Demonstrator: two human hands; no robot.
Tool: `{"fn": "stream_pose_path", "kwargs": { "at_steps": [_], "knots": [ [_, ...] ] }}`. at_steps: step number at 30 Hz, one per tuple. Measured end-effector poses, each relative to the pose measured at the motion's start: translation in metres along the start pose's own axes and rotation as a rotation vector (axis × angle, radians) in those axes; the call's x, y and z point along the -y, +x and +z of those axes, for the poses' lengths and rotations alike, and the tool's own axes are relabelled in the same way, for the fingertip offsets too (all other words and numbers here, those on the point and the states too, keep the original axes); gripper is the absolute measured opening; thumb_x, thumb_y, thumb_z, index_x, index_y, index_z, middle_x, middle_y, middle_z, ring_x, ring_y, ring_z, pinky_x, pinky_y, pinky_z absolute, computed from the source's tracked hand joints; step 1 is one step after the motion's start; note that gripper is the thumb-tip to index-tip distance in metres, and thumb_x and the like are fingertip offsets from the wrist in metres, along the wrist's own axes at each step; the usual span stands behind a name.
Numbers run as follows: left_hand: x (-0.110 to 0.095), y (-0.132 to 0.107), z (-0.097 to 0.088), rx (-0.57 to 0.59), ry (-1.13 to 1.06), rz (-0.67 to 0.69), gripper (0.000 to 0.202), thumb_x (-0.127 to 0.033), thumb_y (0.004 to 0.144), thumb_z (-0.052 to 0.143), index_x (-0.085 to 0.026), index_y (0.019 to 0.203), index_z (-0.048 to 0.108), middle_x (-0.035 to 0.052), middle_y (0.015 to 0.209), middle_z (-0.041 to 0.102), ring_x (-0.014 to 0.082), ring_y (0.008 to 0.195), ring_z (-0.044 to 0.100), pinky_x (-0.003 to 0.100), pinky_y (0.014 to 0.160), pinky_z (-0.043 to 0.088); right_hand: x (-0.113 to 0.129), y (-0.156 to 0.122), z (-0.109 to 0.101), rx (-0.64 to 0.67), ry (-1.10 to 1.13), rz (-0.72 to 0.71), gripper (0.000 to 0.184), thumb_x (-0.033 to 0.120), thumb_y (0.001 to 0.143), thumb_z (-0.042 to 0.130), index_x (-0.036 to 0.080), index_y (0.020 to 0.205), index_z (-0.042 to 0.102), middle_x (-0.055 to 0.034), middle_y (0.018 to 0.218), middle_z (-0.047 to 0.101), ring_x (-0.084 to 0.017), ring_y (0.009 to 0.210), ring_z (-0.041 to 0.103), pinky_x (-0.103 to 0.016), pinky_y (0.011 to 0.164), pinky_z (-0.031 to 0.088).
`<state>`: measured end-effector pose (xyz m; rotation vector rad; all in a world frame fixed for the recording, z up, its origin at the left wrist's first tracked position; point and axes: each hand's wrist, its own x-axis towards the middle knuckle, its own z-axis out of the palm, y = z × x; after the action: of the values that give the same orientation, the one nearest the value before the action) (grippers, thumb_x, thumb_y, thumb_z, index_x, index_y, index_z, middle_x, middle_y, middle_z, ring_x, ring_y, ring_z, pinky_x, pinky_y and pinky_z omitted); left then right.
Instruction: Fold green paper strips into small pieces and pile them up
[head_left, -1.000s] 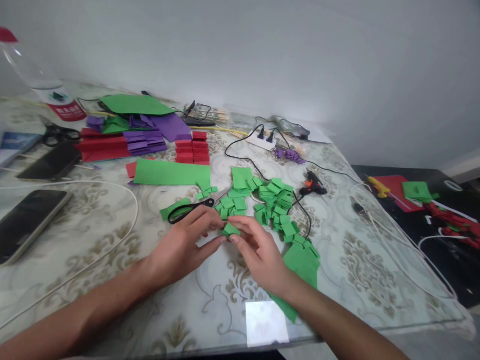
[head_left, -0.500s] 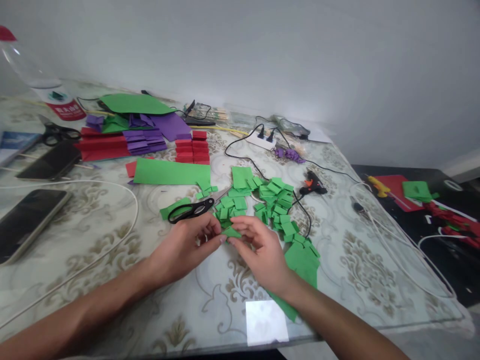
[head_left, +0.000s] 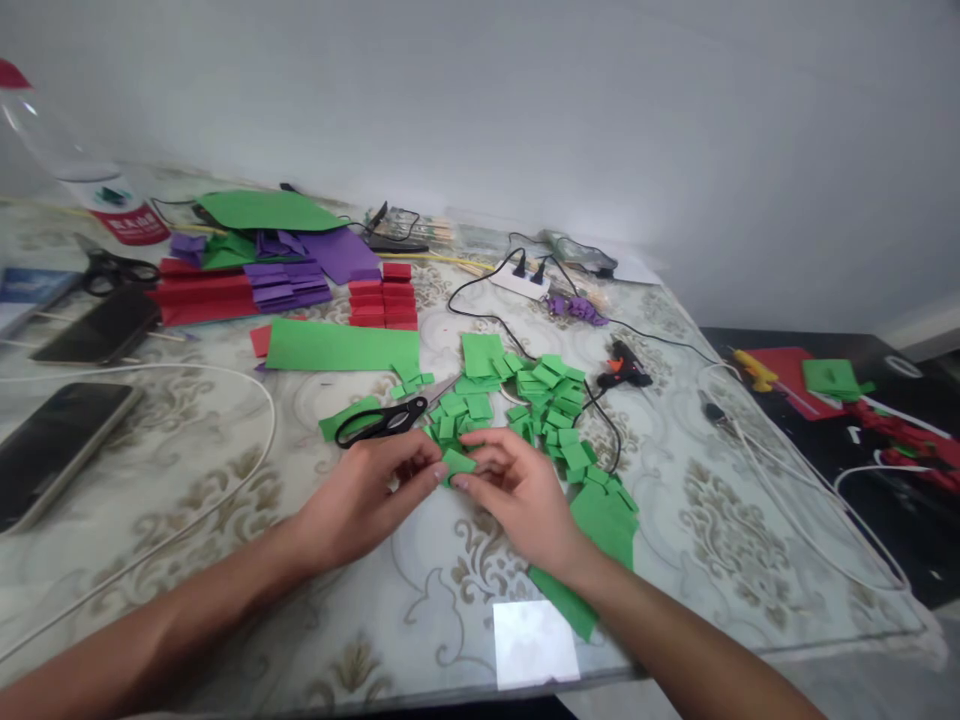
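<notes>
Between my fingertips is a small piece of green paper [head_left: 457, 463], held just above the table. My left hand [head_left: 379, 488] pinches its left side with thumb and index finger. From the right, my right hand [head_left: 517, 490] grips the other side, its fingers curled. Just beyond my hands lies a loose pile of small green paper pieces [head_left: 559, 400], some of them folded. Black-handled scissors [head_left: 386, 420] rest beside my left hand, blades pointing toward the pile. Larger green sheets [head_left: 606, 525] lie partly under my right forearm.
A black glue gun [head_left: 624, 368] lies right of the pile, its cord running near a white power strip [head_left: 519, 280]. Phones [head_left: 64, 450], a bottle [head_left: 105, 190] and a white cable [head_left: 271, 420] are at left. Folded red strips [head_left: 382, 300] and a green strip [head_left: 341, 346] lie farther back.
The green piece between my fingers has turned slightly and shows more of its flat face. Both hands stay in nearly the same place; the view has shifted a little.
</notes>
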<state>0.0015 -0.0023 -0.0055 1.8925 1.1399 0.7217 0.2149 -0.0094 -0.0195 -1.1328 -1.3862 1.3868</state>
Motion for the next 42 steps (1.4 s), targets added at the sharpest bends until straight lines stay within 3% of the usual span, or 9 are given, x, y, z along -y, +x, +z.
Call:
{"fn": "stream_pose_path", "kwargs": {
  "at_steps": [6,10,18,22,25,31,36,39,42],
  "knots": [
    [0.002,0.003,-0.001,0.105,-0.214,-0.112,0.030,-0.042,0.099,0.058,-0.019,0.081,0.057,-0.0031,0.071,0.057,0.0135,0.067,0.050,0.025,0.062,0.041,0.004,0.002,0.000,-0.024,0.117,0.054,0.032,0.028,0.084,0.083,0.024,0.111,0.067,0.0028,0.082,0.070,-0.014,0.075,0.066,-0.028,0.071,0.051],
    [0.006,0.003,0.000,0.164,-0.180,-0.100,0.033,-0.045,0.101,0.057,-0.018,0.083,0.061,-0.0018,0.074,0.059,0.0141,0.071,0.052,0.025,0.064,0.041,0.003,0.000,0.000,0.000,0.059,0.018,0.031,0.025,0.085,0.080,0.024,0.113,0.066,0.0023,0.082,0.071,-0.014,0.074,0.066,-0.028,0.069,0.050],
    [0.009,-0.002,0.007,0.028,0.171,0.129,0.024,-0.030,0.103,0.053,-0.018,0.085,0.065,-0.0007,0.075,0.065,0.0137,0.067,0.060,0.023,0.061,0.043,0.001,0.000,-0.001,0.017,-0.097,-0.050,0.020,0.025,0.088,0.075,0.023,0.108,0.070,-0.0011,0.086,0.075,-0.018,0.080,0.072,-0.031,0.073,0.057],
    [0.008,-0.003,0.008,-0.019,0.218,0.136,0.024,-0.029,0.102,0.055,-0.019,0.083,0.064,-0.0020,0.070,0.065,0.0132,0.062,0.060,0.023,0.058,0.043,-0.001,0.009,-0.011,0.064,-0.155,-0.057,0.013,0.026,0.089,0.076,0.022,0.101,0.075,-0.0029,0.089,0.079,-0.020,0.084,0.075,-0.034,0.079,0.061],
    [0.007,-0.002,0.004,-0.040,0.229,0.115,0.020,-0.027,0.101,0.055,-0.019,0.086,0.065,-0.0013,0.074,0.070,0.0133,0.065,0.064,0.022,0.060,0.045,-0.003,0.025,-0.032,-0.089,-0.232,-0.128,0.012,0.029,0.088,0.076,0.023,0.098,0.075,-0.0033,0.088,0.077,-0.020,0.081,0.072,-0.034,0.076,0.060],
    [0.008,0.005,-0.009,-0.165,0.324,0.124,0.020,-0.026,0.099,0.055,-0.020,0.082,0.063,-0.0032,0.066,0.065,0.0120,0.058,0.060,0.022,0.058,0.044,-0.007,0.053,-0.077,-0.569,-0.392,-0.344,0.024,0.037,0.093,0.068,0.021,0.111,0.065,-0.0038,0.088,0.071,-0.021,0.075,0.070,-0.034,0.070,0.060],
    [0.014,0.013,-0.022,-0.301,0.387,0.068,0.021,-0.032,0.100,0.056,-0.021,0.083,0.063,-0.0002,0.075,0.070,0.0156,0.068,0.066,0.026,0.068,0.048,-0.008,0.056,-0.085,-0.608,-0.538,-0.359,0.019,0.036,0.095,0.064,0.019,0.102,0.071,-0.0089,0.095,0.076,-0.025,0.085,0.072,-0.040,0.082,0.059],
    [0.025,0.020,-0.034,-0.413,0.458,0.095,0.016,-0.029,0.099,0.054,-0.021,0.090,0.064,0.0083,0.102,0.075,0.0242,0.099,0.072,0.034,0.091,0.052,-0.008,0.056,-0.085,-0.593,-0.648,-0.370,0.021,0.034,0.091,0.067,0.020,0.105,0.074,-0.0119,0.101,0.076,-0.029,0.094,0.071,-0.045,0.084,0.058],
    [0.040,0.027,-0.042,-0.525,0.599,0.019,0.018,-0.031,0.097,0.054,-0.020,0.102,0.067,0.0165,0.119,0.072,0.0343,0.122,0.065,0.048,0.110,0.046,-0.012,0.056,-0.085,-0.587,-0.729,-0.389,0.021,0.031,0.088,0.067,0.021,0.104,0.076,-0.0155,0.114,0.073,-0.034,0.111,0.066,-0.053,0.095,0.055]
  ]
}}
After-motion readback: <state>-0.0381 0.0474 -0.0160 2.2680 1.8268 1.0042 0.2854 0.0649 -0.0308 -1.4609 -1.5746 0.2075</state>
